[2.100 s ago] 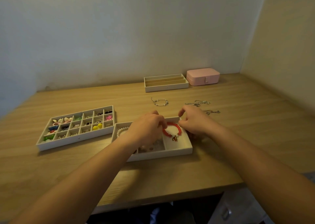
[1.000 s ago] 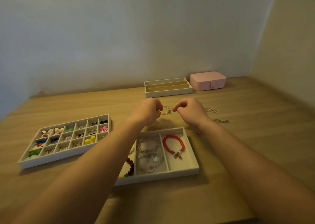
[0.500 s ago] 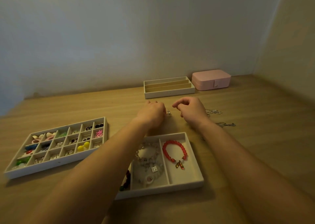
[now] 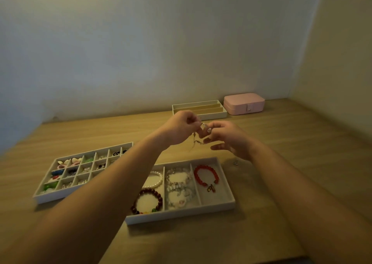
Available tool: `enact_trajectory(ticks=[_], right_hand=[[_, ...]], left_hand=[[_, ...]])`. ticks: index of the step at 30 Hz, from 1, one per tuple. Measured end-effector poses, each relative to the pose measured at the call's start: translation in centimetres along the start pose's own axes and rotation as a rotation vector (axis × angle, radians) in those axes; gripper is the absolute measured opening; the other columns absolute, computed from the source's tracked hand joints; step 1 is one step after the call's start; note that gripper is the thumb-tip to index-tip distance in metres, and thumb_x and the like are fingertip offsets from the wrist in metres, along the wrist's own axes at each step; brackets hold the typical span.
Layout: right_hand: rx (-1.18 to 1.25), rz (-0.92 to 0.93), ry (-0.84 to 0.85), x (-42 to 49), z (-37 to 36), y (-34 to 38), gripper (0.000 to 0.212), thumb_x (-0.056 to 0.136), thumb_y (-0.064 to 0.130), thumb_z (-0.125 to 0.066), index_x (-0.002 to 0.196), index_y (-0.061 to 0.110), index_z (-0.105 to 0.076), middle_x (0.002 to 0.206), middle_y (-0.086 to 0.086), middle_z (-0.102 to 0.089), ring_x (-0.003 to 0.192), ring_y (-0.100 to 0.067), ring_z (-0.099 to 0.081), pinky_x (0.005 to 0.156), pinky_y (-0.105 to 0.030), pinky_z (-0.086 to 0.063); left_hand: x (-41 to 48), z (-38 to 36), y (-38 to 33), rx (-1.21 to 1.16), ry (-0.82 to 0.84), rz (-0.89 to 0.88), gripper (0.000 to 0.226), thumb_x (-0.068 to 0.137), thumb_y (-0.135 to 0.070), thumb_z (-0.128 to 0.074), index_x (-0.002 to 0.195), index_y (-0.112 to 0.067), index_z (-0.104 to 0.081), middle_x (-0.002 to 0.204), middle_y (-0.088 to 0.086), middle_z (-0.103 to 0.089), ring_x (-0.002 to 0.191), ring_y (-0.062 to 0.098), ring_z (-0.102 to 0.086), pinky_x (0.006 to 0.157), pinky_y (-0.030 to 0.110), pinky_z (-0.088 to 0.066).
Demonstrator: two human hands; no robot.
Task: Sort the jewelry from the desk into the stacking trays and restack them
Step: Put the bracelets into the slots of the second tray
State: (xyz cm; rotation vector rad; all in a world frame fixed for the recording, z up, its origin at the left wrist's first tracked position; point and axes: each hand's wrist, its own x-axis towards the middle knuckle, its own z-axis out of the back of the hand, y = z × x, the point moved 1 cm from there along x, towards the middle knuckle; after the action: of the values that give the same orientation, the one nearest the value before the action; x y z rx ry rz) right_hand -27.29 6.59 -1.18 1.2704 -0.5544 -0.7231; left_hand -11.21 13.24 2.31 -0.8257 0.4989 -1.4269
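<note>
Chain (image 4: 194, 143) is pinched by left hand (image 4: 181, 130) and right hand (image 4: 229, 141) | bracelets (image 4: 196, 176) are held in tray (image 4: 181, 216) at 6 o'clock | trinkets (image 4: 60, 162) are held in grid tray (image 4: 52, 198) at 8 o'clock

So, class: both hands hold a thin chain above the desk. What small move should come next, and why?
Probably lower the chain into the right compartment of the bracelet tray. The left hand and right hand pinch it in the air behind the tray, and only the red bracelet lies there, leaving bare room.
</note>
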Motion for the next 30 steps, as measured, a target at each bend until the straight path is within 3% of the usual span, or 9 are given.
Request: enact_trajectory(ticks=[2,6,10,14,18,23,30], right_hand=[[0.047,-0.036,0.080,-1.0,-0.2,0.4,0.022,0.097,0.003,-0.045,0.102,0.008,-0.066,0.107,-0.009,-0.070,0.104,-0.025,-0.064,0.095,-0.045,-0.052],[0.174,-0.116,0.228,-3.1,-0.5,0.9,0.032,0.096,0.015,-0.032,0.098,0.007,-0.062,0.107,-0.009,-0.070,0.104,-0.027,-0.060,0.103,-0.051,-0.046],[0.155,-0.158,0.191,-4.1,-0.8,1.2,0.046,0.102,0.028,-0.028,0.095,0.005,-0.067,0.099,-0.010,-0.073,0.100,-0.028,-0.062,0.099,-0.048,-0.049],[0.017,-0.234,0.203,-4.9,-0.7,1.5,0.049,0.107,0.033,-0.029,0.097,0.007,-0.068,0.093,-0.010,-0.072,0.089,-0.024,-0.066,0.083,-0.038,-0.052],[-0.014,-0.263,0.190,-5.2,-0.5,1.4,0.035,0.106,0.027,-0.039,0.096,0.007,-0.066,0.088,-0.008,-0.067,0.079,-0.019,-0.065,0.073,-0.033,-0.055],[-0.052,-0.171,0.118,-5.1,-0.3,1.0,0.012,0.097,0.015,-0.065,0.095,0.004,-0.071,0.086,-0.007,-0.069,0.079,-0.017,-0.069,0.071,-0.029,-0.058],[-0.043,-0.125,0.044,-5.7,0.2,0.5,0.015,0.086,0.004,-0.078,0.101,0.005,-0.076,0.093,-0.009,-0.076,0.087,-0.023,-0.076,0.074,-0.033,-0.062]], left_hand=[[-1.1,0.5,-0.6,-0.100,0.011,0.031,0.009,0.101,-0.012,-0.054,0.097,-0.014,-0.061,0.081,-0.005,-0.069,0.059,-0.002,-0.055,0.053,0.014,-0.043],[-2.9,1.3,-1.8,-0.198,0.054,0.035,0.009,0.102,-0.010,-0.053,0.099,-0.012,-0.062,0.082,-0.004,-0.071,0.068,0.009,-0.057,0.059,0.025,-0.046],[-4.4,1.8,-3.0,-0.227,0.078,0.014,0.010,0.102,-0.009,-0.053,0.097,-0.012,-0.061,0.080,-0.006,-0.070,0.072,0.011,-0.058,0.065,0.028,-0.047],[-5.7,2.1,-3.6,-0.203,0.138,-0.009,0.011,0.101,-0.006,-0.053,0.096,-0.012,-0.061,0.081,-0.004,-0.069,0.071,0.011,-0.058,0.065,0.028,-0.046],[-6.7,2.2,-3.4,-0.220,0.188,0.014,0.010,0.100,-0.006,-0.056,0.098,-0.012,-0.063,0.084,-0.002,-0.070,0.077,0.013,-0.063,0.069,0.028,-0.049],[-7.3,1.5,-2.4,-0.261,0.229,0.074,0.007,0.095,-0.005,-0.064,0.101,-0.009,-0.066,0.085,0.003,-0.073,0.078,0.018,-0.067,0.074,0.031,-0.055],[-8.1,-1.0,-0.8,-0.277,0.085,0.166,0.014,0.085,-0.002,-0.075,0.092,-0.011,-0.066,0.086,0.008,-0.071,0.073,0.017,-0.069,0.070,0.030,-0.059]])
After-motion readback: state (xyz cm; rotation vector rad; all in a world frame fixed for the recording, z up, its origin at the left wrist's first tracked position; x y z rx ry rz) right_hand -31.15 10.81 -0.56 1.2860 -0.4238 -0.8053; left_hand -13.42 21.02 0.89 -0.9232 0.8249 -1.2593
